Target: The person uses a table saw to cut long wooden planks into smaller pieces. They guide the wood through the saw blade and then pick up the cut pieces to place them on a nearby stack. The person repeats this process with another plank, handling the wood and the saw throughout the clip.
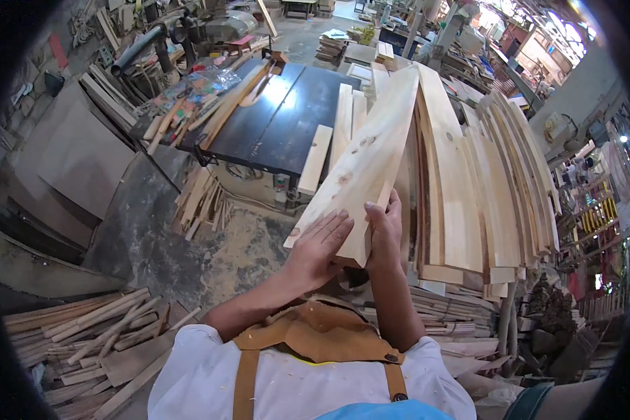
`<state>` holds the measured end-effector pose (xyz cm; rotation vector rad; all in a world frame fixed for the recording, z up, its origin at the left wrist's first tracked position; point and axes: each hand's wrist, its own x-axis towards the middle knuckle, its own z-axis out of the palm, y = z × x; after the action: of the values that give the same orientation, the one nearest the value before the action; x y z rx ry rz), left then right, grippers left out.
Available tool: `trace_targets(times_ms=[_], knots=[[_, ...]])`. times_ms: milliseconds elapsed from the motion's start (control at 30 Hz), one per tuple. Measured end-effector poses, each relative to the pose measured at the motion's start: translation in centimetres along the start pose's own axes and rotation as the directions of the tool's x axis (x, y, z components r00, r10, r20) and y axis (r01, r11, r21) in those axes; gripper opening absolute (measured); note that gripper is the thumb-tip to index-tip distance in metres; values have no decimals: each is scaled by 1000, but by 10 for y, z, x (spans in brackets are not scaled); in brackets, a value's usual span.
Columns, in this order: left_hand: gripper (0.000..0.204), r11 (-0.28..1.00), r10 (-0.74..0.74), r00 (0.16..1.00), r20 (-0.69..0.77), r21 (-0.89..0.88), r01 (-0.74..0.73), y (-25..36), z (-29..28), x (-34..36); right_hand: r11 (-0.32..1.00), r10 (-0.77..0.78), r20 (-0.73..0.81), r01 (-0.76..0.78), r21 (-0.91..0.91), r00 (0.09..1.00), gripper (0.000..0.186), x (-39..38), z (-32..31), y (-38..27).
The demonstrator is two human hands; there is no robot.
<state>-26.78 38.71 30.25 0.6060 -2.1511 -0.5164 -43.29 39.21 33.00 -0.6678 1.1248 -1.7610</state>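
A long pale plank [366, 151] with several knots slants from my body up over a stack of boards at centre. My left hand [317, 246] lies on the plank's face near its close end, fingers stretched out and flat. My right hand [385, 231] grips the plank's right edge, thumb toward me. Beside it many long boards [486, 196] are piled in layers on the right. A few shorter boards [316, 157] lie just left of the plank.
A dark machine table [254, 133] with strips and clutter stands ahead left. Offcuts [206, 197] lie beneath it. Scrap wood [105, 336] is heaped at lower left, large sheets [77, 182] lean at far left, and more timber [455, 322] sits low on the right.
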Motion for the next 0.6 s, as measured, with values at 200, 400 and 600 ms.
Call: trace_targets(times_ms=[200, 400, 600], knots=[[72, 925, -328, 943, -62, -223, 307, -5, -69, 9, 967, 72, 127, -101, 234, 989, 55, 33, 11, 47], [40, 702, -596, 798, -91, -542, 462, -25, -97, 12, 912, 308, 14, -299, 282, 951, 50, 116, 18, 109], [46, 555, -761, 603, -240, -722, 413, -49, -140, 39, 922, 278, -162, -216, 320, 947, 57, 261, 24, 136]])
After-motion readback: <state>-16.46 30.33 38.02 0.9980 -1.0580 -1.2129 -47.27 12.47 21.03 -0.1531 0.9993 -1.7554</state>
